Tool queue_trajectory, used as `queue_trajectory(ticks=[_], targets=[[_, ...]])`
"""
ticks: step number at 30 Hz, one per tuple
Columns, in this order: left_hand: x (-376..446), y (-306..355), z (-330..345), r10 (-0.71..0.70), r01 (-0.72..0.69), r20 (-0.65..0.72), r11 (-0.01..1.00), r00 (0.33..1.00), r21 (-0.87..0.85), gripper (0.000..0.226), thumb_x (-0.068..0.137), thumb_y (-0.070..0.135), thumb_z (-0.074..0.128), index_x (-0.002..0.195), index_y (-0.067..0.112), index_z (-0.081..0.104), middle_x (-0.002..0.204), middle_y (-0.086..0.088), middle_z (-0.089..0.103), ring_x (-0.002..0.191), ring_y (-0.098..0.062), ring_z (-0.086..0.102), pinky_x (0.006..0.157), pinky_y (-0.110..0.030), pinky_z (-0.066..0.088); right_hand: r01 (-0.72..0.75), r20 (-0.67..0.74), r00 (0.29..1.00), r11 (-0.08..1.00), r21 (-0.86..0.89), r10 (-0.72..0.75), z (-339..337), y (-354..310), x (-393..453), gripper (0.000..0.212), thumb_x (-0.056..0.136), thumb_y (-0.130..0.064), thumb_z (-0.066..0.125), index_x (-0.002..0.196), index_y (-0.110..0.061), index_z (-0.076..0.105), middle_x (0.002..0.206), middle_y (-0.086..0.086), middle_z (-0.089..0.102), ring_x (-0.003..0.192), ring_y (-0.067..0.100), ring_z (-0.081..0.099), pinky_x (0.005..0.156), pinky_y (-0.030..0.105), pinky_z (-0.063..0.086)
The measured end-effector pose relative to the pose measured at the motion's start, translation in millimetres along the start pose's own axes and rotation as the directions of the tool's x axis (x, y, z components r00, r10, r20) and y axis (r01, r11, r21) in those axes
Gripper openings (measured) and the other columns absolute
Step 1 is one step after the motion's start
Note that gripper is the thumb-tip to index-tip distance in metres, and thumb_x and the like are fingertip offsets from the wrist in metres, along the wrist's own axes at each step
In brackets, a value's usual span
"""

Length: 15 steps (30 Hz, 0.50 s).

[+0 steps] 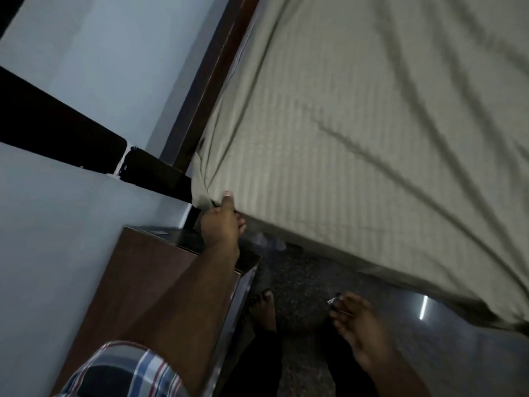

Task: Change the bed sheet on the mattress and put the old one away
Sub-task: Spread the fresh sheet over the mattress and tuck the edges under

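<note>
Beige striped sheet (329,138) corner pinched in your left hand (221,222).
Its free length runs up-right from that hand; your right hand (357,325) hangs loose, nearer you.

Bed sheet (357,144): pale beige, fine woven stripes
Headboard (209,90) beside the sheet: dark brown
Wall (94,67): light blue-grey
Sleeve (123,371): blue, red, white plaid

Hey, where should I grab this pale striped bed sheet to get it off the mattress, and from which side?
Take the pale striped bed sheet at its bunched corner by the dark wooden headboard, coming from the bedside; folds converge there, and the left hand already pinches it.
</note>
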<state>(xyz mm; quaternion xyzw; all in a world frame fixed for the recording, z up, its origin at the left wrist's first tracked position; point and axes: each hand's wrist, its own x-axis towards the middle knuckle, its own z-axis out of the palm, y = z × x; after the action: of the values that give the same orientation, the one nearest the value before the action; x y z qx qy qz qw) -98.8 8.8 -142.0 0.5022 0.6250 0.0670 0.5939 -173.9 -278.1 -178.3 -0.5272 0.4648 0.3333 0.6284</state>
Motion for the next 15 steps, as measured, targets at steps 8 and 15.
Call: queue_trajectory(ticks=[8,15], targets=[[14.4,15.3,-13.9,-0.048,0.039,0.199,0.998,0.979,0.046,0.026,0.093,0.034,0.071,0.091,0.009,0.064,0.088,-0.011,0.071,0.075,-0.019,0.07,0.072,-0.033,0.061,-0.104,0.155,0.984,0.992,0.077,0.091,142.6,32.3,-7.9,0.016,0.102,-0.004,0.045,0.103,-0.009,0.061,0.084,0.014,0.071,0.074,0.028,0.066,0.064,0.032,0.05],[0.6,27.6,-22.9,0.142,-0.135,0.202,0.99,0.969,-0.051,0.02,0.089,0.009,0.069,0.072,0.007,0.059,0.069,-0.009,0.06,0.052,-0.019,0.056,0.045,-0.025,0.049,-0.211,0.227,0.968,0.85,0.483,0.111,188.3,32.0,30.7,0.04,0.107,-0.034,0.04,0.14,-0.013,0.049,0.138,0.014,0.056,0.103,0.027,0.061,0.094,0.04,0.046]])
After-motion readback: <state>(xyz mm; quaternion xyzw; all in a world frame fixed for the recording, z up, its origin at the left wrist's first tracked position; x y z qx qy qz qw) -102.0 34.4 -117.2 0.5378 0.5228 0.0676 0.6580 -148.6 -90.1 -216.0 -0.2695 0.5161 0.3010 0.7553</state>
